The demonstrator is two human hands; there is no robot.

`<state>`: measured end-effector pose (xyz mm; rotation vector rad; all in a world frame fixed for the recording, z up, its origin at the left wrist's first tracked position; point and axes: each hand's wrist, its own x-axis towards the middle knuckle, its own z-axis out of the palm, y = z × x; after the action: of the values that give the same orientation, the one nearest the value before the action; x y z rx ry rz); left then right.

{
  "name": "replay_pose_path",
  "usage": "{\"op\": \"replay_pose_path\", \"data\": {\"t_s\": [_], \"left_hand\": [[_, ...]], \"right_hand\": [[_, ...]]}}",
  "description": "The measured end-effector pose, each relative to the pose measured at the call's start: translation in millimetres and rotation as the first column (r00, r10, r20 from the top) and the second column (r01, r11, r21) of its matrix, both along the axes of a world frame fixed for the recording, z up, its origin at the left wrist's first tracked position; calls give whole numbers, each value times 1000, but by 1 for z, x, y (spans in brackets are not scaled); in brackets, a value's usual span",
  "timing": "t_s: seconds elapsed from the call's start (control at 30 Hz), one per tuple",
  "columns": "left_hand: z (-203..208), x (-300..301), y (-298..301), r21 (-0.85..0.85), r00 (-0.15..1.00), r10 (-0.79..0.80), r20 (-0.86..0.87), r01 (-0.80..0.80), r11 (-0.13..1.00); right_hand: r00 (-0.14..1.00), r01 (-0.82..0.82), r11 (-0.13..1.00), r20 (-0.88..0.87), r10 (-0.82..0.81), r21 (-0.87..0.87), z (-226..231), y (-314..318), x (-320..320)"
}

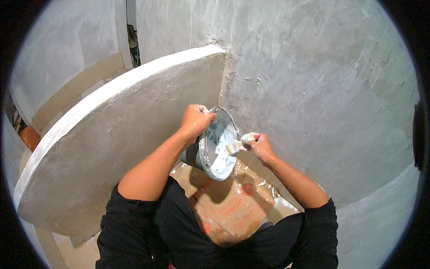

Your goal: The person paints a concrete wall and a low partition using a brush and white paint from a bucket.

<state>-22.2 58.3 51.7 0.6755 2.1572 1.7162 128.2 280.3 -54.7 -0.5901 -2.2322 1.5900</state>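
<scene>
With its fingers closed, my left hand (197, 120) grips the rim of a grey-green bucket (192, 154), which is tilted so its mouth faces right. White paint (219, 154) coats the inside and lies toward the lower side. In my right hand (261, 147) is a paintbrush (234, 147), its handle partly red and smeared with white. The bristles are at the right edge of the bucket's mouth; I cannot tell whether they touch the rim. White spatters mark both hands.
A low curved partition wall (134, 121) with a white-painted top edge stands on the left. It meets a grey plastered wall (309, 89) ahead and right. Flattened cardboard (233, 210) with paint spots covers the floor below. An orange-brown object (30, 138) lies at far left.
</scene>
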Motion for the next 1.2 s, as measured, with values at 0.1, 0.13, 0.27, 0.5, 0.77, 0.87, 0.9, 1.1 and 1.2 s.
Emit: {"op": "replay_pose_path", "data": {"t_s": [0.1, 0.13, 0.27, 0.5, 0.77, 0.87, 0.9, 1.1, 1.2], "left_hand": [[-3, -1, -5, -9, 999, 43, -1, -43, 999], [-1, 0, -6, 7, 999, 38, 32, -39, 999], [-4, -7, -13, 18, 999, 9, 43, -10, 1000], [-5, -9, -9, -85, 998, 57, 4, -56, 995], [-9, -17, -9, -3, 999, 29, 46, -29, 1000], [-3, -8, 1, 3, 999, 18, 47, -18, 1000], [-5, -10, 1, 7, 999, 27, 37, -27, 1000], [-9, -17, 1, 45, 997, 66, 46, -68, 997], [-15, -17, 6, 87, 998, 36, 59, -42, 995]], "right_hand": [[999, 34, 991, -23, -37, -133, 5, 4, 4], [995, 69, 962, -47, -85, -265, 10, 6, 0], [988, -88, 857, -155, 10, -508, 33, -1, 0], [993, -18, 973, -112, 45, 229, 0, 31, -3], [925, 185, 761, -373, 80, 621, 118, 20, 15], [881, 409, 226, -447, 156, 884, 184, 32, 43], [870, 456, 170, -478, 122, 874, 201, 32, 47], [901, 431, -56, -433, -35, 901, 180, 47, 36], [988, 142, -34, -144, -61, 989, 120, 46, 21]]}}
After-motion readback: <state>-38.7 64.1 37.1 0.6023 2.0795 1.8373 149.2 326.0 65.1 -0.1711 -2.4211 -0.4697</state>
